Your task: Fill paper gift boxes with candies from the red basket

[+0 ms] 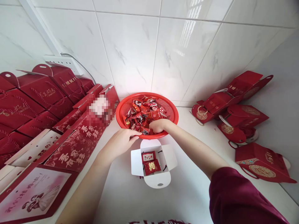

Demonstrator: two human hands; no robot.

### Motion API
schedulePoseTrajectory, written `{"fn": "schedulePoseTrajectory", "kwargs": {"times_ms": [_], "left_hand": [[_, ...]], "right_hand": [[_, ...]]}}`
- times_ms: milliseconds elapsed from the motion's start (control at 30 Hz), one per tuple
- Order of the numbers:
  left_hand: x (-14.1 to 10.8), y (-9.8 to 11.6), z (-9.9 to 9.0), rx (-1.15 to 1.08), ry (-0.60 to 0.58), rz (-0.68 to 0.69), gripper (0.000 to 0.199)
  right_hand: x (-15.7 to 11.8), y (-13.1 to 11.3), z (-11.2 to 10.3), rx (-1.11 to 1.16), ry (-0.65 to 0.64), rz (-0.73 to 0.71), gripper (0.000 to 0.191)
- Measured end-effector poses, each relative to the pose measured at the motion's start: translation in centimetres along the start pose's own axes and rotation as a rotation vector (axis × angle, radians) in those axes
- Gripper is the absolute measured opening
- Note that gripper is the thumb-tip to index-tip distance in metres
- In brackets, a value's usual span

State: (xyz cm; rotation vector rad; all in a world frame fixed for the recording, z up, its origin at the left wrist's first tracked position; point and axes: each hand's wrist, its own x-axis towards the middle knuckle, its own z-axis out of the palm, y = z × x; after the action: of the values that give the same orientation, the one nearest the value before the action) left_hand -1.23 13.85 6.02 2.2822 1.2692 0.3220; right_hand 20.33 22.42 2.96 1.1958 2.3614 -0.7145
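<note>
A red plastic basket (118,112) with perforated sides holds a heap of red-wrapped candies (147,115). My right hand (157,126) reaches into its front, fingers curled down among the wrappers; the fingertips and anything between them are hidden. At the front left rim, my left hand (122,138) grips the basket's edge, one finger lying along it. Just in front of the basket stands an open white-lined gift box (157,179), its flaps spread outward. Inside lie a dark red packet with gold print (151,167) and a smaller red-and-white packet (149,156).
Red gift boxes with rope handles (44,93) are stacked along the left. Flat red printed bags (72,149) lie beside them. Several red boxes (263,161) stand at the right. A tiled wall (130,46) closes off the back, with a power strip (64,63) at left.
</note>
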Motion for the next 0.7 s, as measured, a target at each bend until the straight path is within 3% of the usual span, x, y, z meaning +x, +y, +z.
{"fn": "schedulePoseTrajectory", "kwargs": {"times_ms": [100, 233, 400, 700], "left_hand": [[0.1, -0.1, 0.0, 0.005, 0.002, 0.001, 0.032], [0.1, -0.3, 0.1, 0.008, -0.001, -0.006, 0.034], [0.1, -0.4, 0.2, 0.006, 0.008, -0.001, 0.034], [0.3, -0.5, 0.1, 0.000, -0.005, -0.009, 0.033]], "right_hand": [[0.2, 0.3, 0.2, 0.116, 0.004, -0.150, 0.056], [0.4, 0.8, 0.4, 0.218, 0.200, -0.197, 0.074], [0.9, 0.8, 0.4, 0.396, 0.444, -0.216, 0.066], [2.0, 0.8, 0.6, 0.253, 0.443, -0.137, 0.046]]}}
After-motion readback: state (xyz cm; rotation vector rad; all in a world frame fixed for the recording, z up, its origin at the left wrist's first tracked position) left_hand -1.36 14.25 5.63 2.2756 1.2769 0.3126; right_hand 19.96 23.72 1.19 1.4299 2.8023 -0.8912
